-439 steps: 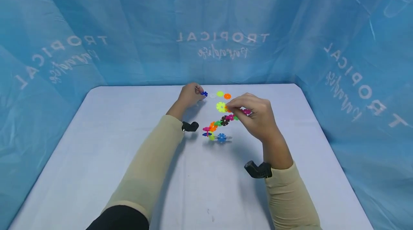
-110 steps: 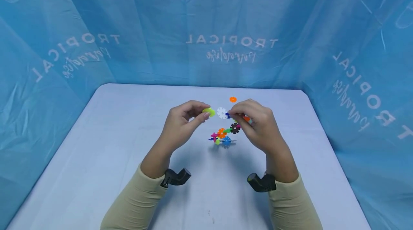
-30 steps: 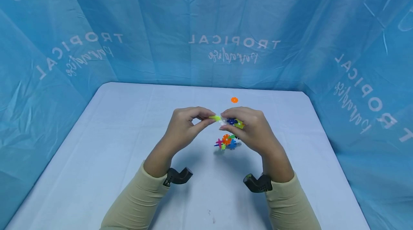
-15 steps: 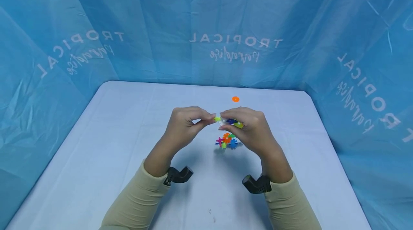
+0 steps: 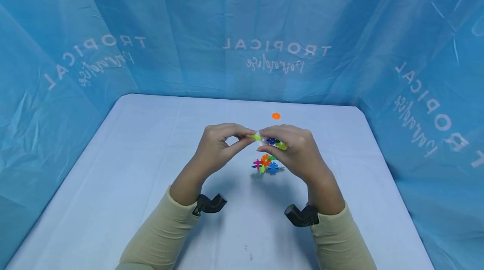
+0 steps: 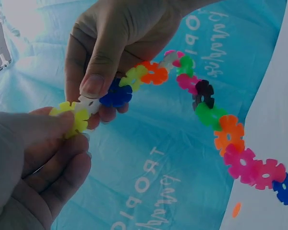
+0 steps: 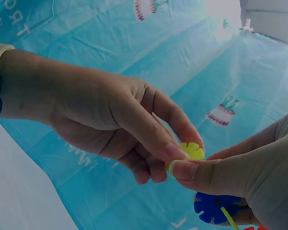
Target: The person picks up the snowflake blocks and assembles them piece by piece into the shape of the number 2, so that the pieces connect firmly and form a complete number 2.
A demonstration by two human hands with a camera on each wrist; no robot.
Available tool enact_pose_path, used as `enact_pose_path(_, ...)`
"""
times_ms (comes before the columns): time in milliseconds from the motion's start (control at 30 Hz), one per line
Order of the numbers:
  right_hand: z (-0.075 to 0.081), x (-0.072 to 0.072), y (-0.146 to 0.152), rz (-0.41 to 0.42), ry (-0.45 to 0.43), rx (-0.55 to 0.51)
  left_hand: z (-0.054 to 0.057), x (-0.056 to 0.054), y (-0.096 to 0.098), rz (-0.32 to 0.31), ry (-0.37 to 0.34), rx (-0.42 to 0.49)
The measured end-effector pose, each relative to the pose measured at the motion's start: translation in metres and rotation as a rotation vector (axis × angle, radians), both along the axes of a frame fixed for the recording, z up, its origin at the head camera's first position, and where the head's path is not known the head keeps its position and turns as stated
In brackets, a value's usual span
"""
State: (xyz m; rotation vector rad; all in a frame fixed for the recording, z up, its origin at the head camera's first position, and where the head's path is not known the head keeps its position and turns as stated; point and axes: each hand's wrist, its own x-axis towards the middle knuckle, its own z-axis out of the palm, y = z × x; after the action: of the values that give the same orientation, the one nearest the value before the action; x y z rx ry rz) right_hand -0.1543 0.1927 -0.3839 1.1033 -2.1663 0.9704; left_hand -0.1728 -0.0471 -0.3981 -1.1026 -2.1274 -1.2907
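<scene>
In the head view my left hand (image 5: 217, 146) pinches a yellow flower-shaped slotted disc (image 6: 80, 123) between thumb and fingers. Facing it, my right hand (image 5: 298, 148) grips a white disc (image 6: 90, 105) at the end of a chain of interlocked discs. The yellow disc meets the white one edge to edge; whether their slots are locked cannot be seen. Beyond the white piece follow a dark blue disc (image 6: 116, 94), another yellow disc (image 6: 133, 79) and an orange disc (image 6: 154, 73). The chain curves down through a black disc (image 6: 203, 94) and pink discs (image 6: 240, 163) towards the table.
One loose orange disc (image 5: 276, 116) lies on the white table (image 5: 159, 156) behind the hands. The chain's lower end, with a light blue disc (image 5: 273, 168), is at the table below the right hand. Blue printed sheeting (image 5: 181, 64) encloses the table's back and sides.
Earlier, loose dark blue, white and yellow discs were spread near the back; the blue and white now belong to the chain. The left hand brought the yellow disc to the white; lately both hands barely move.
</scene>
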Motion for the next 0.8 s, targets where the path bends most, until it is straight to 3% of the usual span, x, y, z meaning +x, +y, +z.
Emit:
enact_pose_path(267, 0.006, 0.005, 0.003, -0.036, 0.007, -0.05, -0.008, 0.004, 0.012, -0.083, -0.223, 0.129)
enact_pose_path(400, 0.007, 0.006, 0.006, -0.036, 0.01, -0.061, -0.011, 0.004, 0.016, -0.095, -0.229, 0.13)
enact_pose_path(533, 0.009, 0.005, 0.014, -0.055, 0.024, -0.072, -0.014, 0.0, 0.017, -0.06, -0.208, 0.109)
enact_pose_path(667, 0.012, 0.006, 0.026, -0.093, 0.038, -0.087, -0.029, -0.013, 0.018, 0.001, -0.242, 0.083)
enact_pose_path(800, 0.014, 0.005, 0.035, -0.116, 0.051, -0.099, -0.058, -0.04, 0.026, 0.08, -0.306, -0.027)
